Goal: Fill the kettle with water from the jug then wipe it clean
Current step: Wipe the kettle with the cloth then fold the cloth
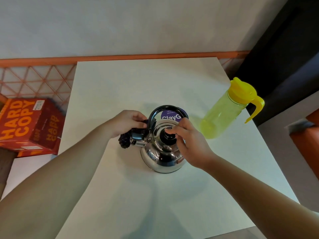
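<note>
A shiny steel kettle (162,156) with a black arched handle stands in the middle of the white table (138,83). My right hand (188,140) rests on its top, fingers pinching the black lid knob (170,135). My left hand (127,124) holds a dark purple knitted cloth (124,142) against the kettle's spout side, near the handle base. The yellow-green plastic jug (224,111) with a yellow lid and handle stands upright to the right of the kettle, apart from both hands.
A purple round label or lid (172,115) lies just behind the kettle. An orange "HARD COPY" box (29,125) sits off the table's left edge. A dark wall panel (284,57) rises at the right.
</note>
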{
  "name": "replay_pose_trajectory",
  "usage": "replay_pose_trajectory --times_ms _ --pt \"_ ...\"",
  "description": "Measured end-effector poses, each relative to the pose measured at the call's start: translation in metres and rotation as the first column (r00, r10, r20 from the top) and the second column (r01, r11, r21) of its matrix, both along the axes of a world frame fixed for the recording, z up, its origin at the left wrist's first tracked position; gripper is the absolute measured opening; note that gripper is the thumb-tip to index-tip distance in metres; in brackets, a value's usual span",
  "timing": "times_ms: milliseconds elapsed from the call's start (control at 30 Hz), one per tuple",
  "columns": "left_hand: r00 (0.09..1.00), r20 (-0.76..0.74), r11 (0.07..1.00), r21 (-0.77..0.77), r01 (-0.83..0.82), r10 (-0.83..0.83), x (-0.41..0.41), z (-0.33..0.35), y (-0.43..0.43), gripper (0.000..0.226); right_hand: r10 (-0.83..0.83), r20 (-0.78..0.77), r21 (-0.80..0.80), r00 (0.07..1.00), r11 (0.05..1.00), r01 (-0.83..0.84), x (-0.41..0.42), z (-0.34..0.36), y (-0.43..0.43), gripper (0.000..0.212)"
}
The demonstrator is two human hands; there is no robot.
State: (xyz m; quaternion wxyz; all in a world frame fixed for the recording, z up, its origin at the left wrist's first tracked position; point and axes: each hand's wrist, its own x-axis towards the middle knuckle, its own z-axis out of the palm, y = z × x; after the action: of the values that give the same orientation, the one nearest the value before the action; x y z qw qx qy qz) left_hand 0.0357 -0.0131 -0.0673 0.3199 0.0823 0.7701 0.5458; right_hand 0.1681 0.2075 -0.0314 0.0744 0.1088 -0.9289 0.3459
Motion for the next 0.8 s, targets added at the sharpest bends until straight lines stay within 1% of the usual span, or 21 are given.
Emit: replay_pose_trajectory --times_ms 100,167,267,467,600,667,733,800 --pt "0.985 0.048 0.981 -0.097 0.168 -0.164 -0.009 0.009 -0.009 0.016 -0.007 0.003 -0.012 1.0 1.0 0.007 0.001 0.0 -0.001 0.037" --pt "0.972 0.109 0.968 -0.118 0.22 -0.208 -0.009 0.009 -0.016 0.018 -0.01 -0.001 -0.015 1.0 1.0 0.01 0.001 0.0 -0.001 0.037" --pt "0.966 0.168 0.974 -0.078 0.214 -0.199 -0.006 0.005 -0.02 0.02 -0.016 -0.007 -0.027 1.0 1.0 0.016 0.001 -0.002 -0.002 0.038" --pt "0.989 0.077 0.992 -0.013 0.124 -0.123 -0.008 0.007 -0.002 0.023 -0.035 -0.018 -0.039 0.999 0.999 0.034 0.0 -0.004 -0.003 0.037" --pt "0.995 0.01 0.995 -0.025 0.099 -0.098 -0.011 0.007 0.011 0.022 -0.043 -0.022 -0.042 0.999 0.998 0.042 0.001 -0.004 -0.004 0.038" --pt "0.994 0.0 0.993 -0.053 0.109 -0.109 -0.013 0.005 0.012 0.021 -0.046 -0.028 -0.041 0.999 0.998 0.045 0.001 -0.004 -0.004 0.038" --pt "0.989 0.022 0.985 -0.097 0.145 -0.144 -0.014 0.001 0.006 0.021 -0.049 -0.031 -0.038 0.998 0.998 0.048 0.001 -0.004 -0.005 0.038" --pt "0.981 0.082 0.972 -0.137 0.188 -0.178 -0.015 -0.005 -0.006 0.023 -0.051 -0.031 -0.039 0.998 0.998 0.049 0.001 -0.004 -0.005 0.038"
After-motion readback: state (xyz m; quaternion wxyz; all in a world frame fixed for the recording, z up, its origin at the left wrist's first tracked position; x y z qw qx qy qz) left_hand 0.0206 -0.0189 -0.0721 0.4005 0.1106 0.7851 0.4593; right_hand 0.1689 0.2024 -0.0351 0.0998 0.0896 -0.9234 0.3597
